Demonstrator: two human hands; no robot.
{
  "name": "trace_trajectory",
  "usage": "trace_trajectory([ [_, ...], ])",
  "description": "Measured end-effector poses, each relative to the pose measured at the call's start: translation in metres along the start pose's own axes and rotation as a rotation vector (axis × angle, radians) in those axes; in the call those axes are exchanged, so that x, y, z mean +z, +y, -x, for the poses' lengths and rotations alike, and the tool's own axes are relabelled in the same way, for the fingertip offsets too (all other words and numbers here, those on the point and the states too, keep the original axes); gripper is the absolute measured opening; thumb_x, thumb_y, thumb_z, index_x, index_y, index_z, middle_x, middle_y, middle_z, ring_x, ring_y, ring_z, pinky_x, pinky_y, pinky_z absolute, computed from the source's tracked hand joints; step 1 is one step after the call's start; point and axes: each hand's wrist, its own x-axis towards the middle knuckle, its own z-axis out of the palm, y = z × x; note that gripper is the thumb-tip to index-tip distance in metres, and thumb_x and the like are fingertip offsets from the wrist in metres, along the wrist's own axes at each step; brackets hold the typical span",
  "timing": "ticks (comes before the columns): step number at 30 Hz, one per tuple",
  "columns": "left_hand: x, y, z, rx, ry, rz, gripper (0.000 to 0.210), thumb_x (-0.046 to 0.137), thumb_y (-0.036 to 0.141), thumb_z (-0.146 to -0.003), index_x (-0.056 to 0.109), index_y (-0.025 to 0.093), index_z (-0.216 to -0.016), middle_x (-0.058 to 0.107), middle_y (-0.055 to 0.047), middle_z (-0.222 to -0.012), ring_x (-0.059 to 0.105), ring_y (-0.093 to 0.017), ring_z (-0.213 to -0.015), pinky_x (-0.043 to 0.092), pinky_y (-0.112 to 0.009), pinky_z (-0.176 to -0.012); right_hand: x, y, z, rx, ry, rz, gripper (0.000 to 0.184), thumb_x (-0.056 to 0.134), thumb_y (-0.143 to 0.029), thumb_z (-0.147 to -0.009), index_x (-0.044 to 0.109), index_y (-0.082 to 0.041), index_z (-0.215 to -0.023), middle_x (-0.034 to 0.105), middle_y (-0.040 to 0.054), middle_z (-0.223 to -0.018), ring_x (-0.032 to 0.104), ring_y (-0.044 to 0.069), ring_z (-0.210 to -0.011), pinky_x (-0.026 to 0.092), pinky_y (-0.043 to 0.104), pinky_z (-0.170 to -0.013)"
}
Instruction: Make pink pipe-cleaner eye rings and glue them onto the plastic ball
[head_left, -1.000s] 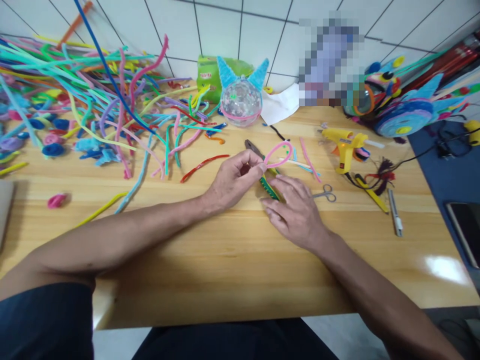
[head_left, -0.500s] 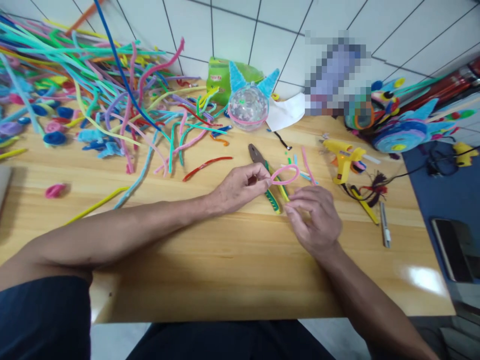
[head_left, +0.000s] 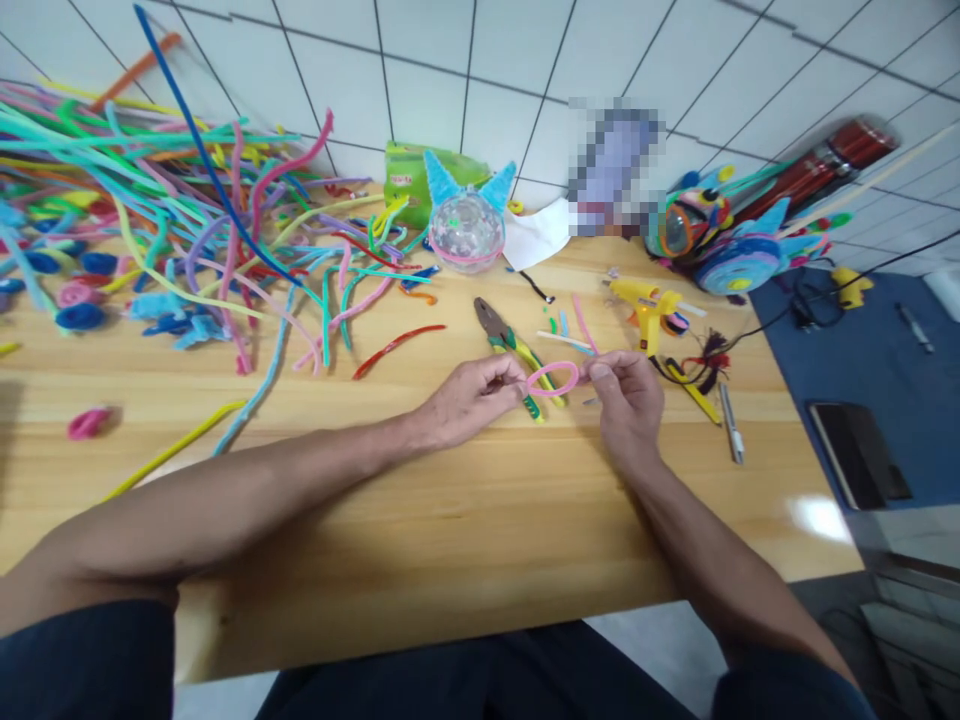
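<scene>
A small pink pipe cleaner loop (head_left: 553, 392) is held above the table as an oval ring. My left hand (head_left: 480, 398) pinches its left end between thumb and fingertips. At the loop's right end, my right hand (head_left: 628, 395) is closed, thumb against the fingers, and its fingertips meet the ring's edge. Just behind and below the loop lie pliers (head_left: 495, 322) with green and yellow handles, jaws pointing away. Short pipe cleaner offcuts (head_left: 564, 325) in pink, blue, white and green are scattered beyond my right fingers.
Many coloured pipe cleaners (head_left: 157, 190) are heaped at the left. A clear ball with blue ears (head_left: 466, 228) stands by the wall. To the right are a yellow glue gun (head_left: 645, 308) with its cord, a craft knife (head_left: 730, 425), and a blue fuzzy figure (head_left: 742, 262).
My right hand has moved up to the loop's right end and its fingers have closed there. My left hand still pinches the loop. The whole view has shifted and turned slightly.
</scene>
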Motion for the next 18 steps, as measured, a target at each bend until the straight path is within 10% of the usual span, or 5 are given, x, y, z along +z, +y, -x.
trace_trajectory([
  [18, 0.0026, -0.0072, -0.0014, 0.037, 0.09, 0.021, 0.024, 0.067, 0.041, -0.095, 0.062, 0.02, -0.086, 0.061, 0.001, -0.078, 0.052, -0.013, -0.071, 0.043, -0.027, -0.069, 0.0023, 0.0044, -0.0078, 0.045, 0.028, -0.058, 0.009, 0.081, -0.022, -0.083, 0.074, -0.027, -0.08, 0.077, -0.0028, -0.079, 0.071, 0.016, -0.075, 0.057, 0.033, -0.077],
])
